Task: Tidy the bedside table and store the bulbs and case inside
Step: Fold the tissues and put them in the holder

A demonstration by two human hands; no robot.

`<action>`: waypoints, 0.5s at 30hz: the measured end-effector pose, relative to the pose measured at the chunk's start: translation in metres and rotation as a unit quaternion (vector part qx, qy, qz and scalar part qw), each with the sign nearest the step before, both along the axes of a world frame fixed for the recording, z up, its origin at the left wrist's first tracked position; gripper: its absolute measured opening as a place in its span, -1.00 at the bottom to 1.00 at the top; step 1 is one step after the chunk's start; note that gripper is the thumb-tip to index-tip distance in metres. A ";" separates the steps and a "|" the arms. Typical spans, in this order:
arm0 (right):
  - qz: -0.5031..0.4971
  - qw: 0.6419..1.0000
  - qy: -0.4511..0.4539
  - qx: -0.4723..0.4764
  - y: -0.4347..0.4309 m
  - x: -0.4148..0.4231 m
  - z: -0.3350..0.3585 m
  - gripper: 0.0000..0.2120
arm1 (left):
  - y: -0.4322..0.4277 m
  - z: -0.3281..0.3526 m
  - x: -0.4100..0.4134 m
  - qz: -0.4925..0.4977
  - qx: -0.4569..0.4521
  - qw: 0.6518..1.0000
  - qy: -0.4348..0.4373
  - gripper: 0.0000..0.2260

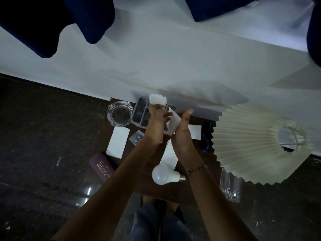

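Over the bench [173, 190], the left grip [156, 124] pinches a white tissue [157, 99], and the right grip [182, 136] holds a second white sheet [174, 125] against its palm. The white bulb [162, 174] lies on its side at six o'clock from them. The purple case [101, 168] lies at eight o'clock, at the bench's edge. A glass ashtray [120, 114] sits at ten o'clock.
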State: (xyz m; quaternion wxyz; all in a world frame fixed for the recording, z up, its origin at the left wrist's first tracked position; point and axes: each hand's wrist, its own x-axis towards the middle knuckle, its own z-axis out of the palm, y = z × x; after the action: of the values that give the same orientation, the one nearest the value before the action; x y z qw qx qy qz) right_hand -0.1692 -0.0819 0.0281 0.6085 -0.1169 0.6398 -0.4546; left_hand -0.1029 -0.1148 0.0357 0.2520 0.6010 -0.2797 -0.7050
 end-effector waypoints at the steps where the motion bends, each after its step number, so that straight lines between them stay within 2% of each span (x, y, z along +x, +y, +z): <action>1: 0.005 1.000 -0.002 -0.011 -0.001 0.001 0.001 -0.08 | -0.001 0.000 -0.001 0.007 0.009 1.000 0.003 -0.56; 7: 0.030 0.999 0.001 -0.032 0.000 0.002 -0.002 -0.09 | -0.001 -0.002 -0.004 0.005 0.042 0.999 0.024 -0.55; 10: 0.023 0.999 -0.009 -0.022 -0.002 0.000 -0.003 -0.11 | -0.005 0.003 -0.007 0.042 0.076 0.996 0.029 -0.53; 11: 0.012 1.000 -0.010 -0.025 -0.002 -0.002 -0.005 -0.17 | -0.008 0.005 -0.008 0.065 0.094 0.992 0.044 -0.53; 14: -0.015 0.998 0.009 -0.054 -0.003 -0.009 -0.014 -0.60 | -0.015 0.014 -0.006 0.109 0.097 0.987 0.073 -0.60; 15: -0.021 0.998 0.015 -0.060 -0.003 -0.011 -0.014 -0.64 | -0.015 0.016 -0.005 0.117 0.088 0.986 0.078 -0.61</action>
State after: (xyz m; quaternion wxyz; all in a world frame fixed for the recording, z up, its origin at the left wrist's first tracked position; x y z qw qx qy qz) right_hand -0.1800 -0.0851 0.0138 0.5812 -0.1465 0.6224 -0.5033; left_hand -0.1080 -0.1299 0.0518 0.2996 0.5927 -0.1242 -0.7372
